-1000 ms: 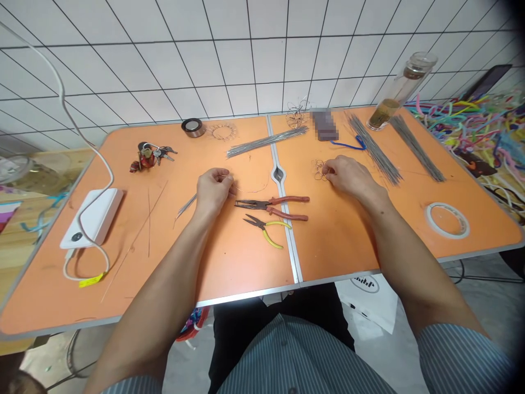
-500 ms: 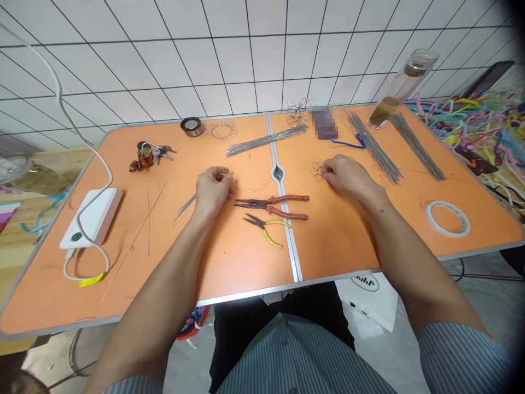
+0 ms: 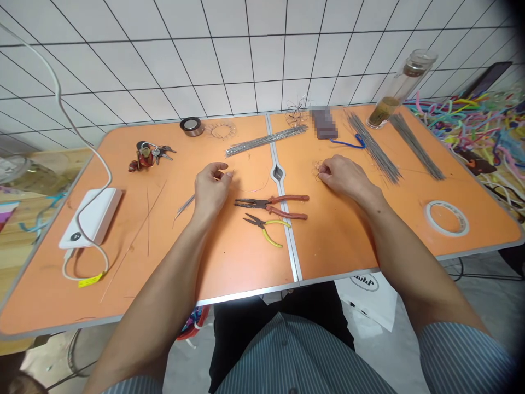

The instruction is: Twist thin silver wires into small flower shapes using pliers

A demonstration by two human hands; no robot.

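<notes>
My left hand [image 3: 212, 187] is over the left half of the orange table, with thumb and index finger apart. Thin wires [image 3: 185, 207] stick out below it; whether the hidden fingers hold them does not show. To its right, a fine curved wire [image 3: 259, 189] lies on the table. On the right half, my right hand [image 3: 337, 172] has its fingers closed at a small bent-wire piece [image 3: 317, 167], partly covered by the fingertips. Between the hands lie red-handled pliers [image 3: 273, 207] and, nearer me, smaller yellow-handled pliers [image 3: 266, 225].
Wire bundles [image 3: 266, 140] lie at the back and right. Around are a tape roll [image 3: 191, 126], keys [image 3: 158, 153], a white power bank [image 3: 91, 219] with cable, a glass bottle [image 3: 402, 90], a white ring [image 3: 447, 218] and a wire ring [image 3: 221, 130].
My left thumb and index finger have spread slightly apart. My right hand has shifted a little to the left, covering more of the bent-wire piece.
</notes>
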